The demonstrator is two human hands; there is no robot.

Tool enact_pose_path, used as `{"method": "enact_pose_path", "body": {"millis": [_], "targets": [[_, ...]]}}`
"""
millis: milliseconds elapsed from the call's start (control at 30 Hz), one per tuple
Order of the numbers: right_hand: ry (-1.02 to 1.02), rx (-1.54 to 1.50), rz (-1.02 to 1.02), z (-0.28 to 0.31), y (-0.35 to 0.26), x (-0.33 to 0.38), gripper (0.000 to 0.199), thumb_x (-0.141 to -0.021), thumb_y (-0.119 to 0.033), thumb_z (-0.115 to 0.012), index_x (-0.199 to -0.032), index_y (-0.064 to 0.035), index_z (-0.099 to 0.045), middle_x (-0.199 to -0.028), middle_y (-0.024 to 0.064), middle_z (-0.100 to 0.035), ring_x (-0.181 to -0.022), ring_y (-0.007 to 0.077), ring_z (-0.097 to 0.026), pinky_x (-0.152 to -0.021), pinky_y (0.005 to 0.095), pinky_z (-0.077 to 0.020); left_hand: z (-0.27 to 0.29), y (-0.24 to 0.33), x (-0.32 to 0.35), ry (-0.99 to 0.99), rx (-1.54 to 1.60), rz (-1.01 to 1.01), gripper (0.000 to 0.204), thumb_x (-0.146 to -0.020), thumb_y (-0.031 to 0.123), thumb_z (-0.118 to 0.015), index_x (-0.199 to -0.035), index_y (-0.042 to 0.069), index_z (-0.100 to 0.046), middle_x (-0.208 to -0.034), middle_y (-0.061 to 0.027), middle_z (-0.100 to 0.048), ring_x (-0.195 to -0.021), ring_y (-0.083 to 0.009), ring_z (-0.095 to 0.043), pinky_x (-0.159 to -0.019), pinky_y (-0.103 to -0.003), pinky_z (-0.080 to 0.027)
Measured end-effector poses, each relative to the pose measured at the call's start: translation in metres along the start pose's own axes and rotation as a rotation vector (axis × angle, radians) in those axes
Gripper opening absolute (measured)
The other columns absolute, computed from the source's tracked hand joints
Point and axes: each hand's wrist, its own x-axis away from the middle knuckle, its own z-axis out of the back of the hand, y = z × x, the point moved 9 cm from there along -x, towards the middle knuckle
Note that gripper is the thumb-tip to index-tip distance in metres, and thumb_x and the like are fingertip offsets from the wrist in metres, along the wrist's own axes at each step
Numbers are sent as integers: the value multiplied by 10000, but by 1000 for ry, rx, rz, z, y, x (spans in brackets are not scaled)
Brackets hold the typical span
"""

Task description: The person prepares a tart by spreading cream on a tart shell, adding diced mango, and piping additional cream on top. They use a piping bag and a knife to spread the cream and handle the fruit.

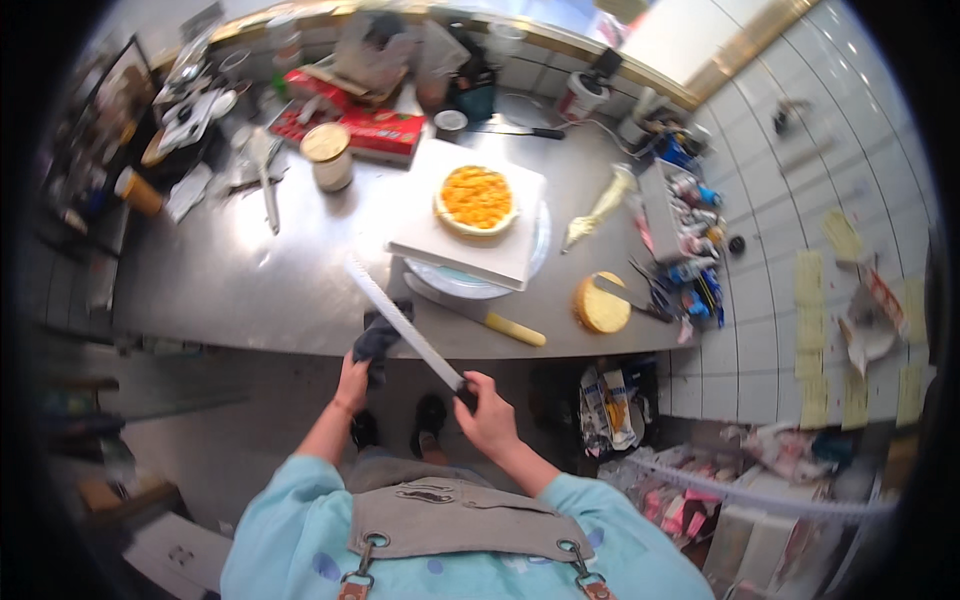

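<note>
My right hand [490, 415] is closed round the black handle of a long serrated knife [415, 332], whose blade points up and to the left over the table edge. My left hand [352, 384] grips a dark cloth [378, 340] beside the blade; whether the cloth touches it I cannot tell. Beyond them, a round cake topped with orange fruit pieces [476, 199] rests on a white square board [425, 225], which lies on a turntable [541, 250]. A spatula with a yellow handle [515, 329] lies nearest the table's front edge.
To the right sit a round sponge layer [606, 309] with a knife lying across it and a filled piping bag [603, 205]. A lidded jar [328, 160] and red box [385, 135] are farther back. Small tools fill a white box [668, 215] by the tiled wall.
</note>
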Motion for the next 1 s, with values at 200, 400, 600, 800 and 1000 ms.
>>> {"method": "enact_pose_path", "body": {"millis": [200,400,600,800,1000], "targets": [[-137,239,457,-72,-64,-33,249,-890,-132,-691,-1099,-65,-572,-913,131,-667,-888,332,-689,-706,458,-572,-59,5,57,154,565,22,272,-1053,274,-596,-1249,94,-651,-1161,-64,-706,-1024,-189,-697,-874,-349,-580],[-321,32,481,-90,-88,-16,241,-894,-160,-701,-1093,-72,-596,-909,129,-694,-835,330,-703,-688,437,-578,37,45,68,510,554,-260,227,-1001,196,-693,-1179,56,-680,-1102,-56,-714,-942,-194,-693,-814,-351,-581],[-390,27,637,-64,-37,-6,283,-831,-175,-771,-1077,-70,-678,-934,138,-713,-843,350,-708,-716,422,-599,218,28,132,950,589,-454,286,-1025,257,-661,-1229,56,-659,-1165,-49,-693,-986,-193,-677,-842,-346,-574],[-200,140,550,-123,-42,-95,238,-853,-148,-743,-1063,-71,-662,-954,172,-713,-882,375,-701,-753,446,-575,281,20,265,958,479,-368,273,-1027,207,-652,-1244,40,-644,-1156,-53,-699,-1000,-198,-682,-858,-369,-573],[-226,547,449,-207,-107,-127,141,-816,-150,-667,-886,-29,-681,-898,208,-676,-867,379,-660,-725,494,-510,340,-25,433,995,901,-317,304,-988,302,-707,-1174,64,-681,-1090,-60,-732,-978,-221,-716,-817,-385,-587]]}}
